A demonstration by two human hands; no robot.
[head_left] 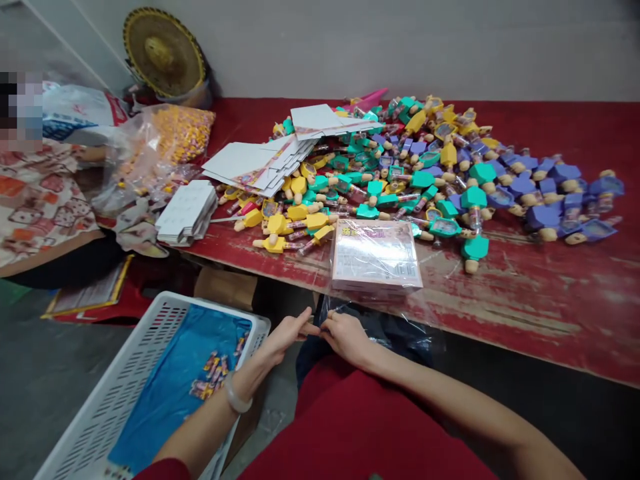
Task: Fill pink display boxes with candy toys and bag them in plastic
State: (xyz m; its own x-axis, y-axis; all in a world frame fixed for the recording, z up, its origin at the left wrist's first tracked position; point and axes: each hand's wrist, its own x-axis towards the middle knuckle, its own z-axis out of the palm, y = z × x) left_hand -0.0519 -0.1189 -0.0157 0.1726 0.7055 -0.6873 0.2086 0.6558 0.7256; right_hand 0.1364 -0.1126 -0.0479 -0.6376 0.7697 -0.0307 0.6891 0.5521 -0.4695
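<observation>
Head view: L hand (286, 339) and R hand (346, 339) are low, just off the front edge of a worn red-painted table (545, 293). Both are narrow, fingertips close together, each pinching the loose edge of a clear plastic bag (395, 300). Bag is around a flat boxed pack (375, 253) w/ pink-and-white print, which sits on the table right at the near edge, just ahead of the hands. Film hangs off the edge down to the fingers. Dark plastic sheet (385, 333) lies below, under the film. Pale bangle (237, 397) on L wrist, red top (350, 427) at bottom of view.

Behind the pack: big loose pile of colored plastic figure-shaped candy tubes (425, 187), yellow, teal, purple. Two stacks of flat white card blanks (255, 163) (185, 213) beside the pile. Clear bag of yellow sweets (175, 137) at far L of table. White slotted plastic crate (115, 393) on floor to L, w/ blue liner (175, 380) and small wrapped sweets (213, 377) inside. Seated co-worker's patterned clothing (35, 200) at L edge, woven straw hat (165, 53) by wall.
</observation>
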